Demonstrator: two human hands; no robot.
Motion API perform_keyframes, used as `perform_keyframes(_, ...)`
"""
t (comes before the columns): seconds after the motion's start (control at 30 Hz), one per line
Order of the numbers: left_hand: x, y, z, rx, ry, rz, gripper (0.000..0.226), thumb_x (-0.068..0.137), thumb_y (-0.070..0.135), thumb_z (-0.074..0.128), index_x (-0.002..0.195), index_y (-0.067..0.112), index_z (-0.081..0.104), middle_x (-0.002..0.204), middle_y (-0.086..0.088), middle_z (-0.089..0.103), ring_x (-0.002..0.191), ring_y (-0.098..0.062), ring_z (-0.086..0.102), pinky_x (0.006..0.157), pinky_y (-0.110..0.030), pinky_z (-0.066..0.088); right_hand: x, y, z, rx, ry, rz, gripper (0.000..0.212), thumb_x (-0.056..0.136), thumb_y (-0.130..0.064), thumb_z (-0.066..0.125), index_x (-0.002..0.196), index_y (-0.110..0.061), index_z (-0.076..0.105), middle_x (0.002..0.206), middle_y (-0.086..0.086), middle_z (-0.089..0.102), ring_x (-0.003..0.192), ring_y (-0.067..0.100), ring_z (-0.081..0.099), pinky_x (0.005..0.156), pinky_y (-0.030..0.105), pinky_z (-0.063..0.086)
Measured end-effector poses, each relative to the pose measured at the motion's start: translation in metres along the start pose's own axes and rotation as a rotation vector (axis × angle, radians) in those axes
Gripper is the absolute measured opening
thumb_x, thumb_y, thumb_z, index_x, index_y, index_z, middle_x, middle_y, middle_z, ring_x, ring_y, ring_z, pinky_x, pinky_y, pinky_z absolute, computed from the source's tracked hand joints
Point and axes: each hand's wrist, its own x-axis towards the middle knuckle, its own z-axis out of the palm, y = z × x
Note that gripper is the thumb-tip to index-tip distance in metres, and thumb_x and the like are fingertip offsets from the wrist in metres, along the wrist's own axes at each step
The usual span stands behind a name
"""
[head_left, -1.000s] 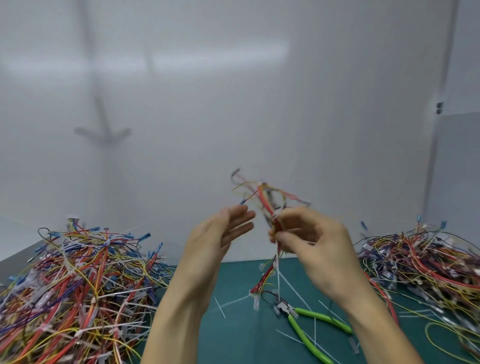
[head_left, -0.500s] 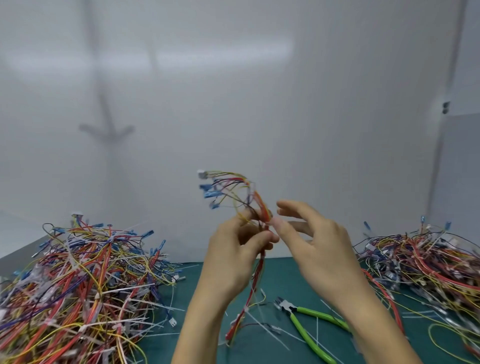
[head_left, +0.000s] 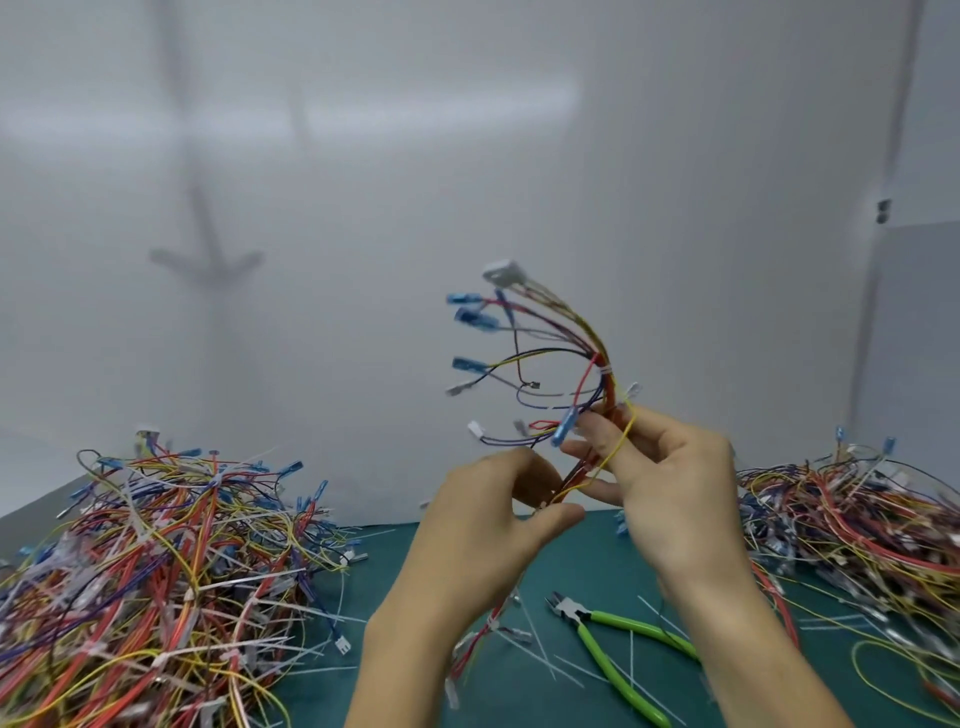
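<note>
Between my hands, above the green mat (head_left: 374, 670), stands a wire harness (head_left: 597, 364) of red, yellow, blue and black wires with blue terminals and white connectors fanning out to the upper left. My left hand (head_left: 483, 530) grips the harness trunk low down. My right hand (head_left: 670, 483) pinches it higher up, and a thin yellow wire loops over its fingers. The harness's lower end hangs behind my left hand toward the mat.
A large heap of tied wire harnesses (head_left: 156, 571) fills the left side. Another heap (head_left: 857, 525) lies on the right. Green-handled cutters (head_left: 618, 649) and several loose white cable ties (head_left: 540, 654) lie on the mat between my forearms. A white wall stands behind.
The harness has been raised and turned, so its terminal ends now fan out higher to the left. My left hand went from open to gripping the trunk; my right hand shifted its pinch.
</note>
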Motion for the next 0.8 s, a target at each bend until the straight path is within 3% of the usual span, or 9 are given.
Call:
perform_keyframes(0.1,-0.001,-0.007,-0.004,0.089,-0.088,-0.101,0.042,0.070,0.059,0.076,0.102,0.035,0.065,0.098,0.019,0.066,0.093,0.010,0.059,0.082,-0.017,0.051,0.002,-0.008,-0.004,0.093,0.031,0.022,0.017,0.089,-0.016,0.071,0.076,-0.025,0.078,0.077,-0.001,0.077,0.074,0.014,0.076,0.053,0.020,0.056)
perform_keyframes(0.27,-0.007,-0.019,-0.017,0.077,-0.254,-0.296,0.054,0.063,0.061,0.081,0.105,0.032,0.065,0.096,0.017,0.065,0.086,0.005,0.062,0.077,-0.020,0.052,0.006,-0.011,-0.012,0.144,0.114,0.081,0.013,0.091,-0.016,0.068,0.082,-0.020,0.076,0.080,-0.001,0.078,0.074,0.018,0.076,0.051,0.020,0.055)
perform_keyframes(0.4,-0.013,-0.031,-0.027,0.094,-0.362,-0.363,0.044,0.067,0.060,0.080,0.073,0.021,0.061,0.056,0.015,0.053,0.051,-0.002,0.045,0.051,-0.016,0.034,0.008,-0.012,-0.018,0.167,0.171,0.115,0.012,0.093,-0.014,0.066,0.085,-0.016,0.074,0.080,0.001,0.078,0.073,0.019,0.076,0.052,0.020,0.056)
perform_keyframes(0.57,-0.018,-0.042,-0.040,0.047,-0.468,-0.440,0.017,0.076,0.028,0.082,0.082,0.014,0.073,0.064,0.004,0.067,0.056,-0.009,0.056,0.062,-0.023,0.044,0.012,-0.013,-0.026,0.203,0.229,0.159,0.009,0.094,-0.013,0.066,0.087,-0.012,0.072,0.076,0.000,0.077,0.071,0.019,0.076,0.051,0.021,0.056)
perform_keyframes(0.7,-0.020,-0.052,-0.041,0.161,-0.360,-0.473,0.014,0.085,0.032,0.074,0.079,0.020,0.071,0.066,0.008,0.070,0.057,0.000,0.058,0.058,-0.015,0.043,0.014,-0.012,-0.028,0.219,0.241,0.195,0.008,0.095,-0.012,0.065,0.090,-0.009,0.070,0.078,0.004,0.077,0.071,0.021,0.076,0.052,0.022,0.057)
perform_keyframes(0.8,-0.017,-0.056,-0.040,0.217,-0.131,-0.460,0.019,0.092,0.034,0.065,0.079,0.021,0.066,0.071,0.009,0.073,0.067,-0.009,0.065,0.067,-0.024,0.051,0.015,-0.009,-0.027,0.229,0.232,0.225,0.008,0.095,-0.011,0.064,0.092,-0.007,0.070,0.082,0.007,0.077,0.072,0.022,0.077,0.052,0.023,0.057)
